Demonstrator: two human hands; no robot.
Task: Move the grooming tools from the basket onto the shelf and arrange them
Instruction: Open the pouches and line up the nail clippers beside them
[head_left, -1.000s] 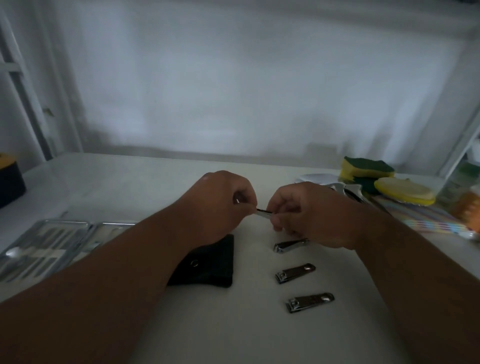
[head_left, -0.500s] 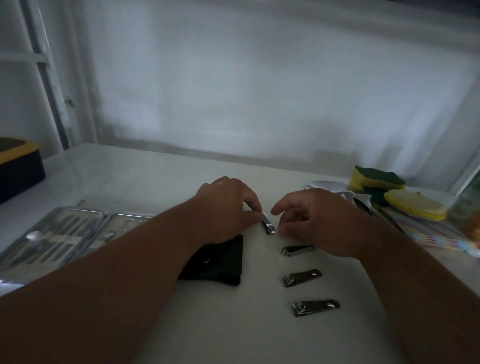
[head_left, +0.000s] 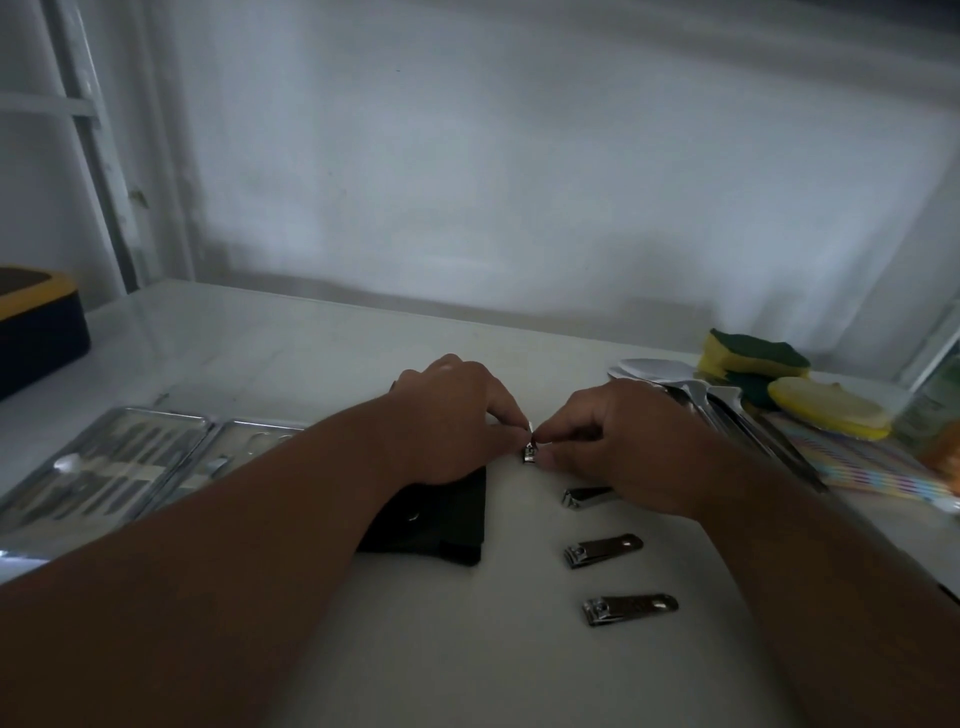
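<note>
1. Head view, far left: a black box with a yellow rim (head_left: 36, 325) sits at the edge of the white shelf (head_left: 291, 353), well apart from everything else.
2. Next along, an open metal manicure case (head_left: 111, 462) lies flat, its tools strapped in rows; the light is dim, so I can't make out each tool.
3. A black pouch (head_left: 441, 525) lies flat under the left forearm, just beside the case.
4. The left hand (head_left: 452, 415) is above the pouch's far edge, its fingertips curled and pinching the small nail clipper (head_left: 529, 451) from the left.
5. That small nail clipper stands at the head of the row, between the two hands, its lower end seemingly on the shelf.
6. The right hand (head_left: 628, 441) meets it from the other side, thumb and forefinger closed in a grip on the same clipper.
7. Below it, three more clippers lie in a column: the second clipper (head_left: 587, 496) partly under the right hand, the third clipper (head_left: 602, 550), and the nearest clipper (head_left: 629, 609), each apart from the next.
8. Further right, metal spoons (head_left: 691, 389) lie near stacked green-and-yellow sponges (head_left: 753, 358) and a yellow sponge (head_left: 828, 408), which rests on a striped cloth (head_left: 872, 462).
</note>
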